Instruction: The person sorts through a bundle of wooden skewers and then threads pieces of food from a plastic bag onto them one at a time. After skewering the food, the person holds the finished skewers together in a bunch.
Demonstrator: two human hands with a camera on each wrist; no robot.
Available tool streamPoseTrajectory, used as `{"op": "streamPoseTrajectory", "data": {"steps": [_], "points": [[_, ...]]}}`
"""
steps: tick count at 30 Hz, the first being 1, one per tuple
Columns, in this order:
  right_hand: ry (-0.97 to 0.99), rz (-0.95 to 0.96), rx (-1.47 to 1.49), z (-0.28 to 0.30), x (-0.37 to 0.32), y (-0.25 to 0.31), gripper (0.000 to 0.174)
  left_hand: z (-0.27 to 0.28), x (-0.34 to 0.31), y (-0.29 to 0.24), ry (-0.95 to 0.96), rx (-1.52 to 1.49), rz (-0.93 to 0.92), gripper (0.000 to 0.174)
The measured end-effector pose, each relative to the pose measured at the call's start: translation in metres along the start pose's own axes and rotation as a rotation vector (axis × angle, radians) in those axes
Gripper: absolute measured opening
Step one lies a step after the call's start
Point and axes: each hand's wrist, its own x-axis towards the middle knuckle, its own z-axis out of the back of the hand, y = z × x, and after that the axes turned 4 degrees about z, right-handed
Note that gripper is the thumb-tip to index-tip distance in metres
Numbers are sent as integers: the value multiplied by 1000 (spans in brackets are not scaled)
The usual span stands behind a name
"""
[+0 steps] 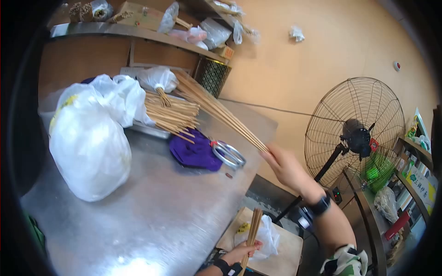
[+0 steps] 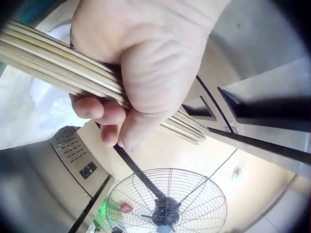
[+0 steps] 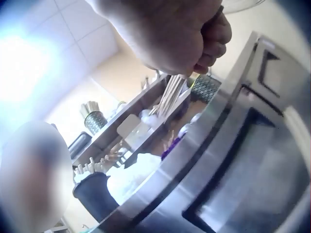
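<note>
The left hand [image 1: 243, 252], low in the head view, grips a bundle of thin wooden sticks [image 1: 253, 225]; in the left wrist view its fingers and thumb curl round the bundle [image 2: 58, 63]. The right hand [image 1: 290, 172] is raised over the table's right edge and pinches the ends of several long sticks [image 1: 221, 112], which slant up and left. The right wrist view shows the right hand [image 3: 165, 36] with curled fingers and sticks [image 3: 171, 97] below it. More sticks [image 1: 172, 112] lie in a metal tray beside a purple cloth [image 1: 195, 151] and scissors [image 1: 229, 154].
A large white plastic bag [image 1: 90, 147] stands on the metal table [image 1: 156, 202]. At the right is a standing fan [image 1: 354, 133]. A stool [image 1: 285, 244] with a plastic bag [image 1: 269, 237] is under the left hand. A patterned container [image 1: 213, 77] stands behind the tray.
</note>
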Motion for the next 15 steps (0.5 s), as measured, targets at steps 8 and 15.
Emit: {"op": "streamPoseTrajectory", "data": {"steps": [8, 15], "points": [[-38, 262, -227, -85, 199, 80, 31, 12, -7, -5, 41, -16, -24, 30], [-516, 389, -36, -30, 56, -6, 27, 8, -5, -4, -128, -219, -3, 16]]}}
